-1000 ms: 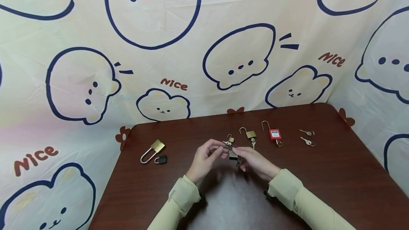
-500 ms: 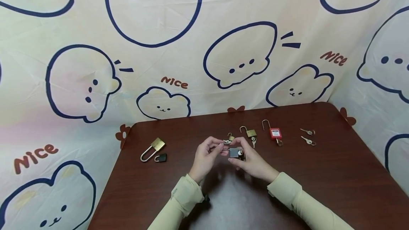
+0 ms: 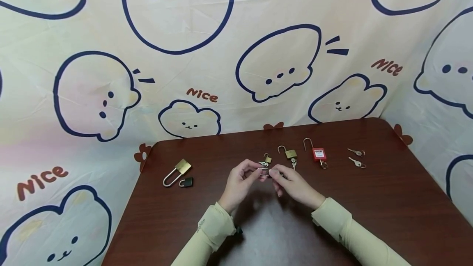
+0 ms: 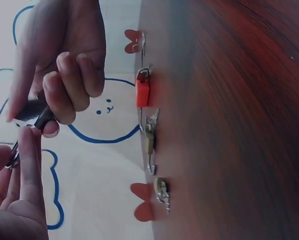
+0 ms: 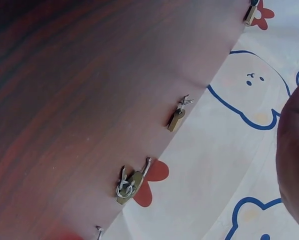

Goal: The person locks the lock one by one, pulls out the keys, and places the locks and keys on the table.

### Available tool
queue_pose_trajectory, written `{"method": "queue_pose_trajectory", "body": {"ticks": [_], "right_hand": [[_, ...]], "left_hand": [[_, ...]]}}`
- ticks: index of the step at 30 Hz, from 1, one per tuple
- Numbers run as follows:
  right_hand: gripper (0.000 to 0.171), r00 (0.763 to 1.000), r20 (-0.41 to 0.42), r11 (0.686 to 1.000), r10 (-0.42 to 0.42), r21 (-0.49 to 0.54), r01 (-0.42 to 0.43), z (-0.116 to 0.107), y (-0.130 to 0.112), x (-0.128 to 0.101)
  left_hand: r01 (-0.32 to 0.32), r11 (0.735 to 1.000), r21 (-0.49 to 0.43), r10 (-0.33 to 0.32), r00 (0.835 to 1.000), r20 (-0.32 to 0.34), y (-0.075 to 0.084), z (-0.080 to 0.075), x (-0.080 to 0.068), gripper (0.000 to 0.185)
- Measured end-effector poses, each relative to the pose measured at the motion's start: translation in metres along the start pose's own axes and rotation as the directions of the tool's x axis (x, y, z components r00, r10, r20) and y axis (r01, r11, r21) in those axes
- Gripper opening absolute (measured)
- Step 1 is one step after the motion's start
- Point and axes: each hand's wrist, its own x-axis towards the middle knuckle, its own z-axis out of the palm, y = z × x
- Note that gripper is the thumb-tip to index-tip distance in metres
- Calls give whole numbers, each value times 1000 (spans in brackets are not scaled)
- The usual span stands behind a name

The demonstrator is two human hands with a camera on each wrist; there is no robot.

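Currently, a person's two hands meet over the dark brown bench [image 3: 406, 200] at a dark-bodied padlock [image 4: 31, 110]. The left hand [image 3: 238, 184] pinches its shackle [image 4: 13, 154] between thumb and fingers; the right hand [image 3: 295, 186] grips its body, covering most of it from the head view. Whether that shackle is latched cannot be determined.

Just beyond the hands lies a small brass padlock [image 3: 268, 160] with keys [image 3: 263, 163] beside it. To its right is a larger brass padlock [image 3: 291, 154], shackle open, with a key [image 3: 294, 162] at its lower end. Next comes a red padlock [image 3: 319, 154], its long shackle likewise open.

Farther right lie two separate keys, an upper key [image 3: 355, 152] and a lower key [image 3: 357, 162]. Well apart on the left, a long-shackled brass padlock [image 3: 183, 166] sits near a small black padlock [image 3: 188, 182]. Cream cloth [image 3: 229, 120] printed with bear outlines backs the bench.
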Motion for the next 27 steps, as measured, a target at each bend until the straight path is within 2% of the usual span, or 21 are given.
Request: {"method": "queue_pose_trajectory", "body": {"ticks": [6, 11, 16, 22, 25, 27], "right_hand": [[30, 996, 34, 989, -77, 130, 72, -4, 5, -1], [24, 982, 75, 952, -170, 268, 145, -5, 7, -1], [22, 976, 94, 943, -196, 291, 161, -5, 7, -2], [22, 970, 86, 938, -226, 289, 193, -4, 8, -2], [22, 968, 79, 932, -240, 298, 207, -3, 10, -2], [21, 966, 73, 928, -248, 304, 215, -2, 11, -2]], "left_hand": [[-77, 996, 47, 76, 997, 25, 8, 6, -2, 16], [-71, 997, 27, 71, 997, 16, 11, 7, -2, 18], [-70, 997, 30, 70, 997, 16, 12, 8, -2, 20], [-23, 988, 153, 22, 1000, 12, 13, 8, -3, 17], [38, 980, 194, -39, 999, 1, 13, 9, -4, 23], [104, 975, 198, -106, 994, -1, 13, 9, -6, 31]]}}
